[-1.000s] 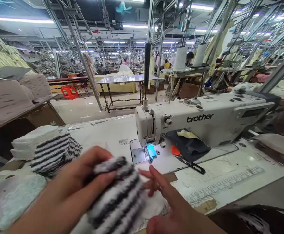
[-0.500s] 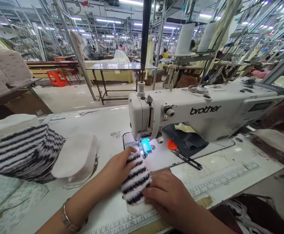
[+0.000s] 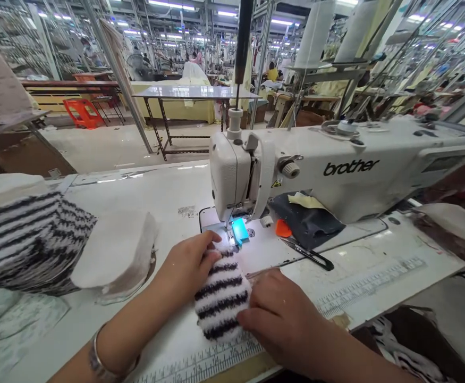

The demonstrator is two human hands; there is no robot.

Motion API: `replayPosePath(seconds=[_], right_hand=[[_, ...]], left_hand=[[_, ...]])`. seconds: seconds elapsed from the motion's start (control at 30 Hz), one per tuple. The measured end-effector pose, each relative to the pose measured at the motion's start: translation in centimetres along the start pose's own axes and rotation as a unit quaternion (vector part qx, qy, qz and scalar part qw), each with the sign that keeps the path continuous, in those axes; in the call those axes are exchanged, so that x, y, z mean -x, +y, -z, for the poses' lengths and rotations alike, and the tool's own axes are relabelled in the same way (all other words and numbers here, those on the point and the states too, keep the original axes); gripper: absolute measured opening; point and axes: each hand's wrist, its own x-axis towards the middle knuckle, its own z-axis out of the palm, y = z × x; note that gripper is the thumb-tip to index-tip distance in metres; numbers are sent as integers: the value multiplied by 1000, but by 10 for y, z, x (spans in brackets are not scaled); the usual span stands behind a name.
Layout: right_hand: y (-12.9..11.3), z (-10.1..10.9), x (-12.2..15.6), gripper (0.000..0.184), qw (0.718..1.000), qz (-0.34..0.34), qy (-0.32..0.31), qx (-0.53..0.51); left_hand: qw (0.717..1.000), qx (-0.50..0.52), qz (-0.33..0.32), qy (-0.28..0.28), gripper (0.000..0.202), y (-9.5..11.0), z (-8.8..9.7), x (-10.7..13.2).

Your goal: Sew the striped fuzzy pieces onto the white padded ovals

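A fuzzy black-and-white striped fabric piece [image 3: 222, 300] lies in front of the needle area of a white sewing machine [image 3: 236, 170]. At its upper left edge is my left hand [image 3: 190, 263], thumb on the fabric and fingers curled close to the presser foot. My right hand [image 3: 280, 308] grips the lower right edge between thumb and bent fingers; some of those fingers are hidden. Beside the needle, a blue guard [image 3: 240, 230] glows under the machine's lamp. The fabric's top end sits just short of the foot.
Striped pieces [image 3: 28, 234] are stacked at the left, beside white padded pieces [image 3: 115, 250]. Thread snips [image 3: 310, 255], an orange piece [image 3: 283, 228] and dark cloth [image 3: 307, 218] lie under the machine arm. A ruler strip [image 3: 204, 361] runs along the table's front edge.
The view has shifted slightly. The white layer that showed below the striped piece's lower end is now out of sight, and the striped piece lies flatter. Both hands stay on it.
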Motion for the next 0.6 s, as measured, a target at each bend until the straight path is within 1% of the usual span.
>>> replayPosePath(seconds=[0.1,0.17,0.23,0.33,0.43,0.5,0.6], right_hand=[[1,0,1,22,1000,-2,-4,3],[5,0,2,21,1000,-5,-9,2],[10,-1,4,19,1000,-2,-23,14],[14,-4,6,15,997,-7,-62,38],[15,-7,8,16,996,-19,-82,24],[15,-6,7,18,998,-18,-64,7],[17,-2,5,20,1000,-15,-13,3]], left_hand=[[1000,-11,-7,-4,13,-3,-3,0],[1000,-13,-13,0,14,-7,-6,1],[1000,-13,-22,8,16,-10,-8,0],[999,-14,-35,21,17,-14,-10,-1],[999,-14,-40,29,17,-17,-11,-2],[999,-17,-38,25,16,-17,-11,-3],[998,-20,-47,34,17,-16,-10,-6]])
